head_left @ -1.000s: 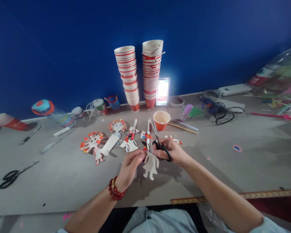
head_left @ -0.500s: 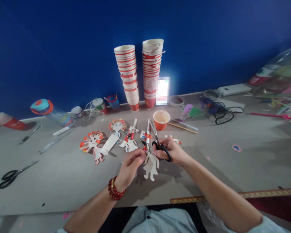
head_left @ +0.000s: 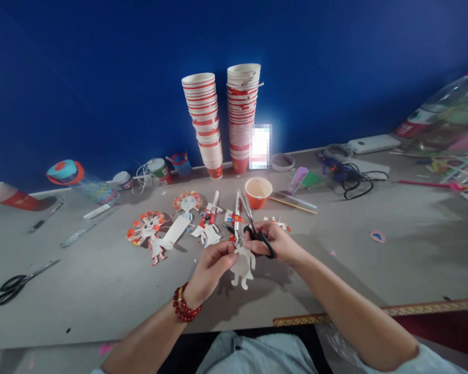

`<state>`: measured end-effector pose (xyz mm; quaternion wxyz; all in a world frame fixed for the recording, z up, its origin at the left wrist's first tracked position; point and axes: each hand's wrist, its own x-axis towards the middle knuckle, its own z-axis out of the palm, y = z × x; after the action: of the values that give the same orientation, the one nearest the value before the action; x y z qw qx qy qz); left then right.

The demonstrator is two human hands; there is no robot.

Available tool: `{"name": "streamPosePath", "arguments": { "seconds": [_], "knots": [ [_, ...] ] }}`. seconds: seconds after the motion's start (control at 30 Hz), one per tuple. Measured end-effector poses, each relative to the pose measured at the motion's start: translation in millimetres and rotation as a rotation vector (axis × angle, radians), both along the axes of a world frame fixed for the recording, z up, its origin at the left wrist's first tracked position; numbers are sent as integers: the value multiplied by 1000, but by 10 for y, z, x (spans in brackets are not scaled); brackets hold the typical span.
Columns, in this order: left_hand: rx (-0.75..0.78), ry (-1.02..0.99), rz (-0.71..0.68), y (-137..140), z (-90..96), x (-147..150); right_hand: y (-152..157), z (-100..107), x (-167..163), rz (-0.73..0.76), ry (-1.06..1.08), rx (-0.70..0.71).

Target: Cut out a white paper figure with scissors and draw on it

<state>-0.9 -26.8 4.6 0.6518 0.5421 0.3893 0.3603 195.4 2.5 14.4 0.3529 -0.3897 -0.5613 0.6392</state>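
Between my hands hangs a white paper doll cutout (head_left: 243, 269) with arms, a flared body and feet. My left hand (head_left: 214, 267), with a red bead bracelet at the wrist, pinches its upper left edge between thumb and fingers. My right hand (head_left: 275, 241) is closed on black-handled scissors (head_left: 262, 240), whose blades point up and away from me. The right fingertips also sit close to the cutout's top; whether they touch it I cannot tell. Just beyond lie white paper dress pieces (head_left: 209, 236) and two finished paper dolls with orange-tipped hair, the nearer doll (head_left: 155, 236) wearing a dress.
An orange paper cup (head_left: 258, 195) stands behind my right hand. Two tall cup stacks (head_left: 202, 119) rise by the blue wall. Other scissors (head_left: 19, 283) lie at far left. Cables (head_left: 353, 174) and a wooden stick (head_left: 294, 203) are on the right.
My left thumb and fingers have shifted slightly right, further over the cutout's upper left edge. The scissors stay in my right hand. The whole view has shifted slightly.
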Motion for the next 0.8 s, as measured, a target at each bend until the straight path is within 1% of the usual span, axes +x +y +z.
{"name": "streamPosePath", "arguments": {
  "seconds": [0.1, 0.17, 0.3, 0.5, 0.63, 0.8],
  "knots": [
    [-39, -7, -61, -5, -1, 5, 2, -15, 2, -7, 27, -7],
    [-38, 14, -64, -5, -19, 10, 3, -21, 3, -7, 40, -9],
    [-14, 39, -28, 0, -42, 16, 4, -30, 12, -7, 42, -14],
    [18, 54, 42, 4, -5, 21, 2, -40, 28, 14, 56, -63],
    [24, 67, 55, 7, 7, 29, 0, -25, 25, 43, 40, -65],
    [32, 57, 57, 5, -12, 18, 2, -24, 19, 35, 39, -72]
  ]
}}
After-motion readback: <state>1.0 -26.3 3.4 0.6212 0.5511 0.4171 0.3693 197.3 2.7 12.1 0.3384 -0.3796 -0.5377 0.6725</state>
